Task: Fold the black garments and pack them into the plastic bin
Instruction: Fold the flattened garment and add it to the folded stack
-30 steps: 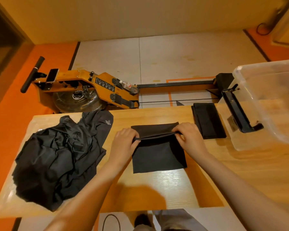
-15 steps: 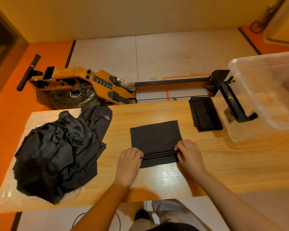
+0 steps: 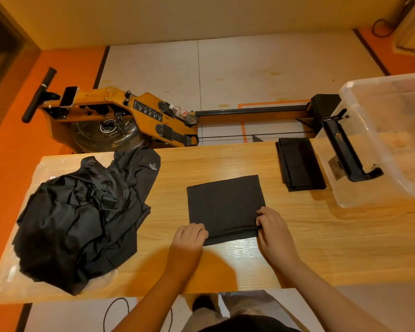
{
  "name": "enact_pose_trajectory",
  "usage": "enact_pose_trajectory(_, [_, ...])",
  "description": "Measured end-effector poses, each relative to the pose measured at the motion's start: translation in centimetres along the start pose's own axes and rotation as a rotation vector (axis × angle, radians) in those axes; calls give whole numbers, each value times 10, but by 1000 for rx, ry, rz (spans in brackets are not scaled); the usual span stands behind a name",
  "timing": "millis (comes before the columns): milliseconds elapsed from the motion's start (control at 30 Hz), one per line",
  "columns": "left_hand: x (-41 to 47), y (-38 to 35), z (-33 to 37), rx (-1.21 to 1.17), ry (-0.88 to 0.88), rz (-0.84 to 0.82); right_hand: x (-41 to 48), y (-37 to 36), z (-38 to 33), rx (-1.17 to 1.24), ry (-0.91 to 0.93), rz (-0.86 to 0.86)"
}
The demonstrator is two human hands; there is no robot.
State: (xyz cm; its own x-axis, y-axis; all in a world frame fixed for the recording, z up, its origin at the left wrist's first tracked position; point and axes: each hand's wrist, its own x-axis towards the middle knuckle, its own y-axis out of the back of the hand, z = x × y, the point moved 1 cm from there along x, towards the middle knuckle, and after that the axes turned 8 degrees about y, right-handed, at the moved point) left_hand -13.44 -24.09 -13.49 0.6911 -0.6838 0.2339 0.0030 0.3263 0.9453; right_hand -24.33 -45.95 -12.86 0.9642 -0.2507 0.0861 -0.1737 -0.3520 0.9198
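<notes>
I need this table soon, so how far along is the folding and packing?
Done: one folded garment lies beside the plastic bin, not in it. In hand: the left hand and right hand pinch the near edge of a half-folded garment. Left: the crumpled pile at the left, plus packing; no garment shows in the bin.

1. The left hand (image 3: 189, 236), the right hand (image 3: 272, 230) and the forearms (image 3: 321, 291) behind the fingers were bare.
2. Below the fingers showed light grey trousers (image 3: 240, 305) and a dark shoe (image 3: 201, 304).
3. A black top (image 3: 244, 326) sat lowest.
</notes>
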Motion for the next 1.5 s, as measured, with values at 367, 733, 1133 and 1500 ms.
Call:
enact_pose_trajectory(367, [20,19,-6,-108,304,23,18,24,-1,99,57,62])
enact_pose_trajectory(733, [73,-39,8,14,284,-226,97,-42,-16,-203,129,-190])
enact_pose_trajectory(1133, [137,-41,-37,259,-213,-315,53,-35,-9,-197,-154,-120])
enact_pose_trajectory(1500, [71,-41,66,-55,591,-193,93,-14,-1,-208,176,-153])
